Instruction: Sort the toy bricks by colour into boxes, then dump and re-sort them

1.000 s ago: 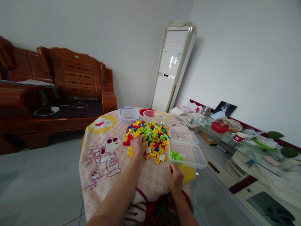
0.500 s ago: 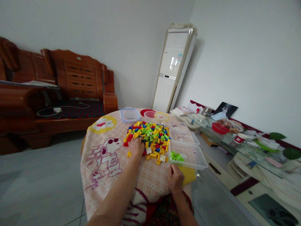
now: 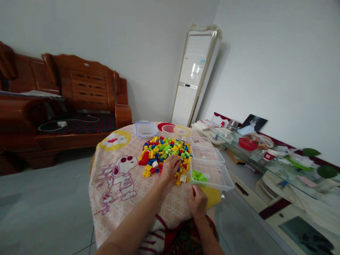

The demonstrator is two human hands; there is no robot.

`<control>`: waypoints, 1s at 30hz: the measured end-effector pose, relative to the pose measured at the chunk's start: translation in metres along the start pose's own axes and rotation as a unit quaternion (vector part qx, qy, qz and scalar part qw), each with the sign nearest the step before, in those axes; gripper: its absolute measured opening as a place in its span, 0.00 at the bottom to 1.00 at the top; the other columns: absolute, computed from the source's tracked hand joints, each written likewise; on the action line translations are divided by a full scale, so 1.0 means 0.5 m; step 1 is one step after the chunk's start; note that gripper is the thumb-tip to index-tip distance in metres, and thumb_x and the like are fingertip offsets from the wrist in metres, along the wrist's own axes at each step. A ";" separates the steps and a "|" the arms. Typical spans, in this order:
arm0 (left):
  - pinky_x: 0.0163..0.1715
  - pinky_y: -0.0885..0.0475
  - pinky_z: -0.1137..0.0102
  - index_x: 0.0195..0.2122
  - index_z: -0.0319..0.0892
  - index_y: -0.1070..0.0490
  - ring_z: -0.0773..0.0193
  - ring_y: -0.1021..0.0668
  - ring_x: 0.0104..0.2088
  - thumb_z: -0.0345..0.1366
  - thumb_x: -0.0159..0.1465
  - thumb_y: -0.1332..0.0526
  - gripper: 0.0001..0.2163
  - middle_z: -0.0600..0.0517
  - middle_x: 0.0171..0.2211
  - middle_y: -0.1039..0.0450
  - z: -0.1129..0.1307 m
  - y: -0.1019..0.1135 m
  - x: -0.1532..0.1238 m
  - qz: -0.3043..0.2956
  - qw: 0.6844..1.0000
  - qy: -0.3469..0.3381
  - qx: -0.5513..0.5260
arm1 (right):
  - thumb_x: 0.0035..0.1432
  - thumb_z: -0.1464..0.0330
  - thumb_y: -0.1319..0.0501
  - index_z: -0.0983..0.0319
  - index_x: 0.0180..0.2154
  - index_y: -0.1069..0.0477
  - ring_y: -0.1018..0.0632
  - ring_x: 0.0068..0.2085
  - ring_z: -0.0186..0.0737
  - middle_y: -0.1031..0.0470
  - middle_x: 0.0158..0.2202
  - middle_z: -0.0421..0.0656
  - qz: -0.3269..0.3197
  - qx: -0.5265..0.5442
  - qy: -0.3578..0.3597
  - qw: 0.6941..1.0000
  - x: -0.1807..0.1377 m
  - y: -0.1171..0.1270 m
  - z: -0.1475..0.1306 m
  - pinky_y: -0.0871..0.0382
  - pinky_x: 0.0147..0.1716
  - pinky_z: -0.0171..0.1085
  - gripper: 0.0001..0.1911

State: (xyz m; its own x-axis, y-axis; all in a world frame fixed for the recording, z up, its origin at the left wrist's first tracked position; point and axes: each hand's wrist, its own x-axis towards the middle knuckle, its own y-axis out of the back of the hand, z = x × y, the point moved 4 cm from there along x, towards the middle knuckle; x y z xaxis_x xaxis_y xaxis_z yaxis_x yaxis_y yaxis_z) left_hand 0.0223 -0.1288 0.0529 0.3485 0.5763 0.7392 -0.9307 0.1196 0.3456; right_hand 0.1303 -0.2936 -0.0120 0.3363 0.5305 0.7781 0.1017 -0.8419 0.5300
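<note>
A heaped pile of toy building bricks point(image 3: 162, 148) in yellow, red, blue, green and white lies on the cloth-covered round table. My left hand point(image 3: 168, 170) is over the front right part of the pile, fingers bent down among the bricks. What its fingertips pinch is hidden. My right hand point(image 3: 198, 200) rests as a loose fist at the table's near edge, with no object showing in it. Just beyond it stands a clear plastic container point(image 3: 225, 179), where several bright green bricks point(image 3: 199, 176) are gathered in the left end.
Two more clear containers point(image 3: 219, 156) line the pile's right side. A blue-rimmed lid point(image 3: 145, 130) and a round clear tub point(image 3: 170, 130) sit at the back. Under the near container lies a yellow sheet point(image 3: 214, 198). A cluttered glass shelf point(image 3: 255, 156) stands to the right.
My left hand has moved right across the pile, from its left front to its right front, uncovering red, yellow and white bricks. My right hand has stayed in place.
</note>
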 end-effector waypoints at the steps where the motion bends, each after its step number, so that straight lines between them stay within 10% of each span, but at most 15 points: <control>1: 0.46 0.26 0.65 0.41 0.43 0.25 0.61 0.23 0.44 0.33 0.66 0.43 0.08 0.47 0.41 0.25 0.015 -0.016 -0.004 -0.024 0.999 -0.017 -0.020 | 0.67 0.66 0.50 0.61 0.25 0.32 0.32 0.24 0.34 0.31 0.21 0.40 -0.002 0.000 -0.002 1.000 0.000 0.000 0.000 0.43 0.27 0.33 0.19; 14: 0.50 0.28 0.63 0.49 0.44 0.25 0.59 0.24 0.48 0.30 0.65 0.45 0.14 0.46 0.46 0.23 0.050 -0.096 -0.032 -0.122 0.989 -0.067 -0.058 | 0.69 0.64 0.50 0.61 0.26 0.31 0.30 0.24 0.35 0.29 0.22 0.42 -0.003 0.010 -0.007 1.000 0.002 0.004 -0.004 0.42 0.28 0.33 0.20; 23: 0.49 0.31 0.63 0.46 0.44 0.24 0.55 0.23 0.47 0.29 0.62 0.45 0.15 0.46 0.45 0.22 -0.059 0.038 0.008 0.040 0.969 0.139 0.198 | 0.68 0.65 0.50 0.61 0.25 0.31 0.31 0.23 0.34 0.30 0.21 0.41 0.006 0.006 0.001 1.000 0.002 0.005 -0.004 0.42 0.27 0.33 0.20; 30: 0.43 0.32 0.66 0.43 0.43 0.23 0.55 0.24 0.46 0.31 0.61 0.42 0.12 0.47 0.43 0.23 -0.112 0.078 0.007 -0.048 0.918 0.250 0.304 | 0.68 0.65 0.50 0.62 0.25 0.32 0.31 0.23 0.33 0.31 0.21 0.39 0.012 0.001 0.015 1.000 0.002 0.005 -0.004 0.43 0.27 0.32 0.19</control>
State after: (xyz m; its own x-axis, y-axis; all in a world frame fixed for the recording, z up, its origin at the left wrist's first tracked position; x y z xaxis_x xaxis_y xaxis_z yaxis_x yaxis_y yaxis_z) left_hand -0.0188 -0.0771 0.0365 0.1893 0.9040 0.3833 -0.6110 -0.1971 0.7667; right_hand 0.1290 -0.2949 -0.0093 0.3104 0.5127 0.8005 0.0958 -0.8547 0.5102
